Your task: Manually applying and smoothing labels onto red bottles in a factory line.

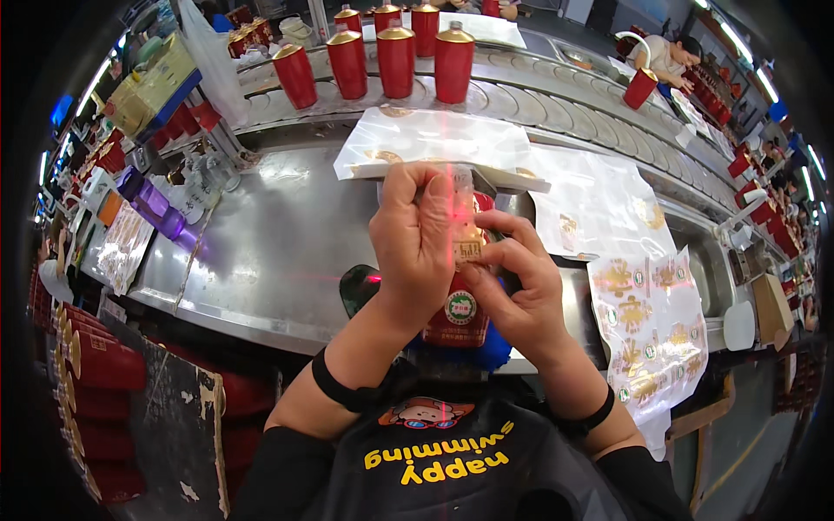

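Observation:
A red bottle (452,333) with a round green-and-white label lies in front of me on a blue cloth (495,352). Above it I hold a small translucent sticker strip (465,221) with gold print. My left hand (408,230) is closed, its fingers pinching the strip's left side. My right hand (526,282) has its thumb and fingers bent round the strip's lower right part. The two hands partly cover the bottle. Red laser light crosses the strip and the bottle.
Printed sticker sheets (647,334) hang over the right table edge. White sheets (434,139) lie ahead. Red bottles with gold shoulders (395,65) stand on the conveyor (556,100) behind. A purple water bottle (156,208) is at left. A co-worker (673,61) sits at the far right.

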Tool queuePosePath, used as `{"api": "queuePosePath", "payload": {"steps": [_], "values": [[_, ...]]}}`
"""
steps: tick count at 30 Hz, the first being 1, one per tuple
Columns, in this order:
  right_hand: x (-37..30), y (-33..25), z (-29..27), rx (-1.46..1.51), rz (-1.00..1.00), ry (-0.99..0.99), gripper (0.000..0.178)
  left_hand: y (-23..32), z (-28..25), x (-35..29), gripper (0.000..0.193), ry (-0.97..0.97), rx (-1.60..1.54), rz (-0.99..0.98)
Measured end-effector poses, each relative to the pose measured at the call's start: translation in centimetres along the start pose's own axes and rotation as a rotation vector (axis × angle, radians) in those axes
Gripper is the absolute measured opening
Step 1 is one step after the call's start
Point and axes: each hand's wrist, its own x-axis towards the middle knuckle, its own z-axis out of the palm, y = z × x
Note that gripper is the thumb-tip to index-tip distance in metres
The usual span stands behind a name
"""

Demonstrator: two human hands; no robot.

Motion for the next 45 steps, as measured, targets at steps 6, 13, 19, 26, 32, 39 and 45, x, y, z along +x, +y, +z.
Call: {"api": "queuePosePath", "payload": {"steps": [6, 13, 19, 26, 32, 39, 45], "values": [[0.9, -0.3, -3.3, -0.246, -0.142, 0.044, 0.015, 1.0, -2.6, -1.1, 0.011, -0.136, -0.285, -0.247], [3.3, -2.6, -5.7, -0.612, -0.41, -0.159, 0.02, 3.8, -2.8, 1.7, 0.029, -0.487, 0.276, 0.053], [3.4, -1.8, -5.7, -0.27, -0.225, -0.134, 0.016, 2.3, -1.5, 1.4, 0.012, -0.523, 0.249, 0.197], [3.2, 1.5, -6.9, 0.137, 0.079, 0.001, 0.011, 1.7, -2.1, 0.3, 0.015, -0.547, 0.25, 0.003], [7.9, 13.5, -17.6, -0.631, 0.357, -0.001, 0.024, 0.7, -7.7, -5.5, 0.08, -0.553, 0.215, -0.143], [6.9, 28.4, -24.4, -1.524, 0.765, -0.515, 0.03, -1.3, -8.4, -9.3, 0.101, -0.729, 0.556, -0.143], [8.3, 20.2, -21.1, -1.334, 0.485, -0.17, 0.015, 1.8, -7.9, -5.1, 0.091, -0.875, 0.725, 0.353]]}}
